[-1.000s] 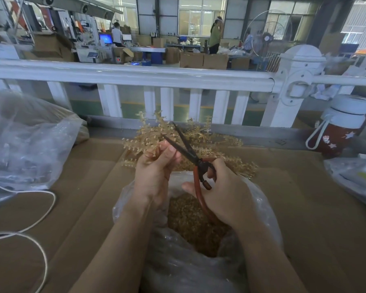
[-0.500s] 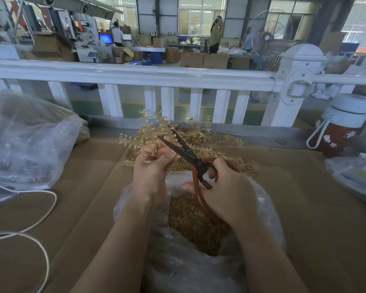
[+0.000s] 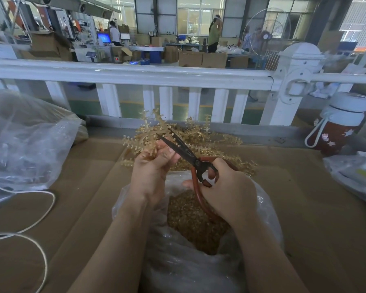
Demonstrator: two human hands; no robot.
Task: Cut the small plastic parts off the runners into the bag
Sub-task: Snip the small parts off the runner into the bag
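A fingertip could be nicked, since the scissors (image 3: 184, 152) are worked with their slightly parted blades right against the fingers (image 3: 167, 154) of the left hand (image 3: 151, 172). Parts could also be flicked onto the worktop (image 3: 304, 208) if a cut is made beyond the rim of the bag (image 3: 266, 208). A runner (image 3: 145, 137), studded with small parts, is gripped by the left hand at 12 o'clock of the bag mouth. The red handles are grasped by the right hand (image 3: 228, 193), held over the bag, with blades pointed toward 11 o'clock. Cut parts (image 3: 190, 218) are heaped inside the bag; more runners (image 3: 218, 140) are piled just beyond, at 12 o'clock.
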